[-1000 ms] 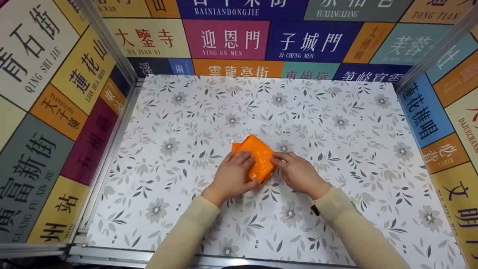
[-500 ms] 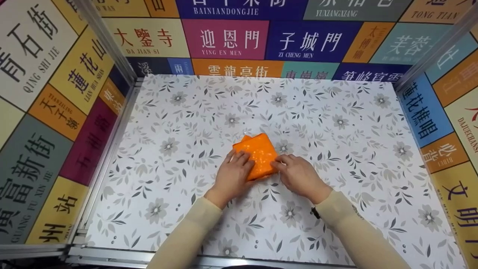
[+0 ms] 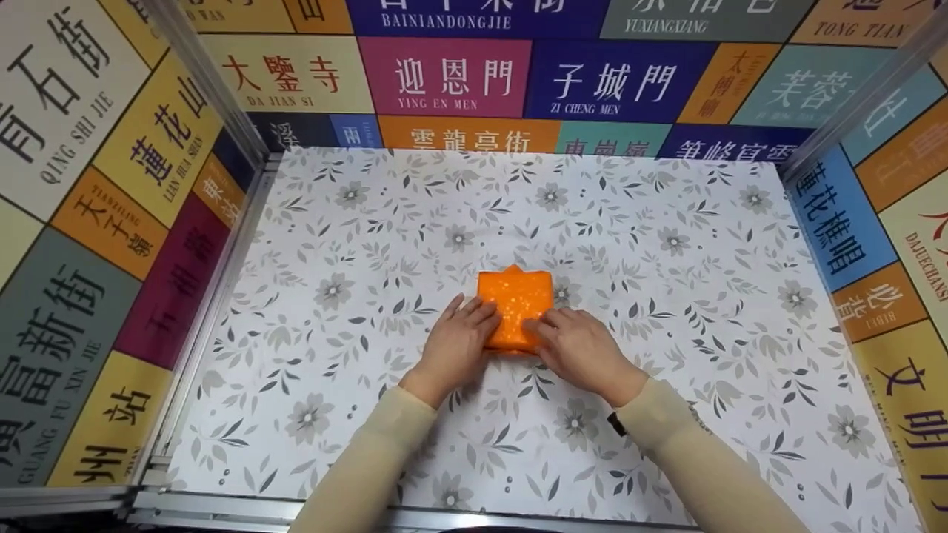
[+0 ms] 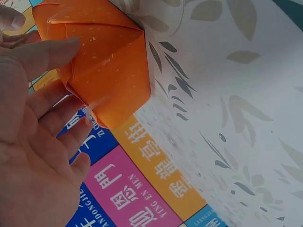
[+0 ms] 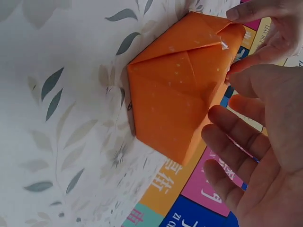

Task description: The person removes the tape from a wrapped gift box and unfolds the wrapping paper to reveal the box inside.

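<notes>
Head view: folded orange paper (image 3: 516, 303) lies between left hand (image 3: 452, 344) and right hand (image 3: 583, 346), both pinching its sides, peak facing back edge of worktop (image 3: 629, 200), neither hand nearer.

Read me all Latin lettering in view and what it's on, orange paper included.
"BAINIANDONGJIE": top blue panel
"YUXIANGXIANG": top gray panel
"TONG TIAN": tan panel
"DA JIAN SI": cream panel
"YING EN MEN": pink panel
"ZI CHENG MEN": middle blue panel
"QING SHI JIE": white panel
"LIAN HUA SHAN": yellow panel
"GUANG FU XIN JIE": left gray panel
Orange paper: none visible.
Other lettering: too small, blurred or cut off.
</notes>
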`<control>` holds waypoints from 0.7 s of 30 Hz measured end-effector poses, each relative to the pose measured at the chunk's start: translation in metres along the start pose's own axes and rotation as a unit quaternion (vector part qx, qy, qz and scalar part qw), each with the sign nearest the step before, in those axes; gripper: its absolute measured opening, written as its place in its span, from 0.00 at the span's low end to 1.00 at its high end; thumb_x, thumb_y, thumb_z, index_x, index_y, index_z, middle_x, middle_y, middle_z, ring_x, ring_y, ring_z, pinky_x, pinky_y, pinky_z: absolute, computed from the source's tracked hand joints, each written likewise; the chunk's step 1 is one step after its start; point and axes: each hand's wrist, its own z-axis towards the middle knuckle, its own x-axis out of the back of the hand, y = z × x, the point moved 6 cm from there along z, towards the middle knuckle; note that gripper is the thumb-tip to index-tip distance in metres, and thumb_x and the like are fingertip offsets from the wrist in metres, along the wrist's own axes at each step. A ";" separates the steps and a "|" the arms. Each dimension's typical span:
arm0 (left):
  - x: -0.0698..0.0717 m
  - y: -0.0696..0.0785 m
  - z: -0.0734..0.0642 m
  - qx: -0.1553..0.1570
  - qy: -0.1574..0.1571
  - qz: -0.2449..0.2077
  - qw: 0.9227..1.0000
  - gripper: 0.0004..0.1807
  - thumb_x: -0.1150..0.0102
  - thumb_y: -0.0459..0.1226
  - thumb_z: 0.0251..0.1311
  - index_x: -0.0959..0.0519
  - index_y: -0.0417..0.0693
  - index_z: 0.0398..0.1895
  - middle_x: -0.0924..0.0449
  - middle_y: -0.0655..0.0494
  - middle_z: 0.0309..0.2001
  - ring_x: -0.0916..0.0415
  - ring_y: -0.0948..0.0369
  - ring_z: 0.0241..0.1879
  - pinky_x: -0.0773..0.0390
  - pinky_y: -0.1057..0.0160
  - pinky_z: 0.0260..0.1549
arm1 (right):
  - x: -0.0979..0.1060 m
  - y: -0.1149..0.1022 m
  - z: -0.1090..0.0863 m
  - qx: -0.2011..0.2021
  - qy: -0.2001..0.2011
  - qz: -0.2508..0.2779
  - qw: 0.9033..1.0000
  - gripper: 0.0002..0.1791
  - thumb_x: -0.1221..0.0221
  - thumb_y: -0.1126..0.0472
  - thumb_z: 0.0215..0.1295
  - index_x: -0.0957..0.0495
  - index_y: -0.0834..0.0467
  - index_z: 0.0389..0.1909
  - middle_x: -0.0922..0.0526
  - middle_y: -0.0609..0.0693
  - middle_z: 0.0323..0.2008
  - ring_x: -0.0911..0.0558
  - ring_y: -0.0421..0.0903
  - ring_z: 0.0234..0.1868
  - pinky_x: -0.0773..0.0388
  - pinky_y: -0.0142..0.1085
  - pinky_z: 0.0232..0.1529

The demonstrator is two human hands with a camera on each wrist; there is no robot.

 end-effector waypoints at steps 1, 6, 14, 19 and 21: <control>0.000 0.000 0.000 -0.001 0.000 0.001 1.000 0.25 0.37 0.40 0.62 0.22 0.48 0.63 0.27 0.53 0.66 0.35 0.51 0.68 0.51 0.49 0.72 | -0.002 -0.001 0.001 0.000 -0.006 0.004 1.000 0.18 0.33 0.58 0.61 0.16 0.55 0.52 0.20 0.52 0.43 0.21 0.53 0.42 0.22 0.46 0.43; -0.001 -0.003 -0.001 0.000 -0.012 0.007 1.000 0.27 0.35 0.42 0.61 0.23 0.50 0.65 0.28 0.54 0.67 0.36 0.51 0.69 0.52 0.48 0.72 | -0.011 -0.006 0.005 -0.004 -0.036 0.020 0.999 0.21 0.34 0.55 0.62 0.17 0.52 0.56 0.24 0.51 0.45 0.24 0.51 0.44 0.23 0.44 0.38; 0.001 -0.005 0.001 0.004 -0.028 0.017 0.999 0.28 0.35 0.41 0.59 0.23 0.51 0.65 0.28 0.55 0.68 0.36 0.51 0.69 0.54 0.48 0.72 | -0.013 -0.005 0.002 0.000 -0.034 0.039 0.999 0.21 0.33 0.58 0.61 0.17 0.51 0.56 0.23 0.52 0.48 0.23 0.51 0.46 0.22 0.45 0.41; -0.001 -0.005 0.001 0.000 -0.041 0.020 0.999 0.30 0.36 0.43 0.60 0.25 0.51 0.67 0.31 0.55 0.69 0.37 0.51 0.70 0.54 0.48 0.72 | -0.012 -0.005 0.002 0.004 -0.025 0.048 0.999 0.19 0.33 0.59 0.62 0.15 0.51 0.54 0.22 0.51 0.49 0.23 0.51 0.48 0.21 0.45 0.43; -0.002 -0.005 0.000 0.001 -0.049 0.019 0.999 0.30 0.35 0.44 0.60 0.25 0.52 0.68 0.32 0.55 0.70 0.38 0.51 0.70 0.54 0.48 0.72 | -0.012 -0.006 0.002 0.010 -0.023 0.052 0.998 0.17 0.34 0.59 0.62 0.15 0.52 0.53 0.21 0.51 0.49 0.23 0.51 0.48 0.21 0.45 0.44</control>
